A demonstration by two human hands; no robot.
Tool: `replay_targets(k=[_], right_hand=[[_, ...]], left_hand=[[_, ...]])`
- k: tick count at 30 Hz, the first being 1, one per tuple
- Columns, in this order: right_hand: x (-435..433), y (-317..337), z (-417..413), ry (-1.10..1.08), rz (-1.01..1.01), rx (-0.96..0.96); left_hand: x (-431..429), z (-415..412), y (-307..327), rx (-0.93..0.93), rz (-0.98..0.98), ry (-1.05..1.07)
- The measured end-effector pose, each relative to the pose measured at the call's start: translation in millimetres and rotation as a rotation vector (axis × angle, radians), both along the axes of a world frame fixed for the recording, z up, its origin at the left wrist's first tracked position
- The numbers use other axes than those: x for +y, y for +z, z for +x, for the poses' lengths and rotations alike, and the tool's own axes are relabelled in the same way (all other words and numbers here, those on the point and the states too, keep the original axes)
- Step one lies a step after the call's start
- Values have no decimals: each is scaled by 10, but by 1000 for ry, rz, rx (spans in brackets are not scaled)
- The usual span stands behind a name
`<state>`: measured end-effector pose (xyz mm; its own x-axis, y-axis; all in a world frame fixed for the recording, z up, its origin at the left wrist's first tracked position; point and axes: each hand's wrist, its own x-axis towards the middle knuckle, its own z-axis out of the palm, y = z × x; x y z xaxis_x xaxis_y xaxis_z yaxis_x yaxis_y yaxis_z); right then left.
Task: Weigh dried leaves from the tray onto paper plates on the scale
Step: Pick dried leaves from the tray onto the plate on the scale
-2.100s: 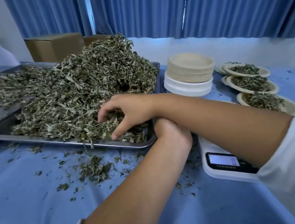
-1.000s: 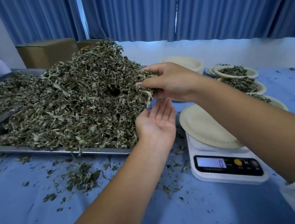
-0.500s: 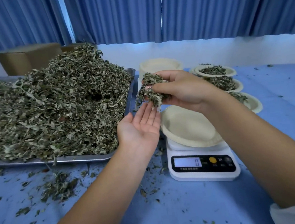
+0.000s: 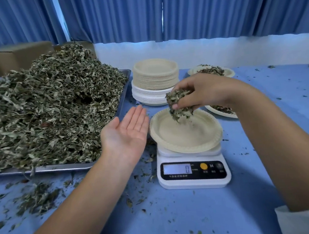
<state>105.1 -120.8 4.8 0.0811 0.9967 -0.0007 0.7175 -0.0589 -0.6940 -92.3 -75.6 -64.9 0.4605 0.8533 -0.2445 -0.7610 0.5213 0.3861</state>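
Observation:
A big heap of dried leaves fills the metal tray on the left. A bare paper plate lies on the white scale, whose display reads 0. My right hand grips a handful of dried leaves just above the plate's far rim. My left hand is held flat and palm up between the tray and the plate, holding nothing.
A stack of paper plates stands behind the scale. Filled plates lie at the back right, one partly hidden by my right arm. Loose leaf bits litter the blue cloth. A cardboard box sits behind the tray.
My right hand took a handful from the heap and carried it right, over the plate on the scale. My left hand followed beneath, palm up, and now stays beside the plate.

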Motion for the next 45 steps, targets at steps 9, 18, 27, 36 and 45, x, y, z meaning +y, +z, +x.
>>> replay_targets(k=[9, 18, 27, 36, 45], right_hand=[[-87, 111, -171, 74, -229, -431], [-67, 91, -251, 87, -49, -438], [-8, -56, -271, 101, -178, -463], [39, -53, -341, 38, 87, -382], [201, -133, -803, 71, 325, -307]], left_hand=[[-10, -8, 2, 32, 15, 19], [-1, -4, -9, 54, 21, 19], [9, -14, -19, 62, 24, 20], [15, -11, -15, 70, 14, 14], [82, -36, -4, 20, -59, -7]])
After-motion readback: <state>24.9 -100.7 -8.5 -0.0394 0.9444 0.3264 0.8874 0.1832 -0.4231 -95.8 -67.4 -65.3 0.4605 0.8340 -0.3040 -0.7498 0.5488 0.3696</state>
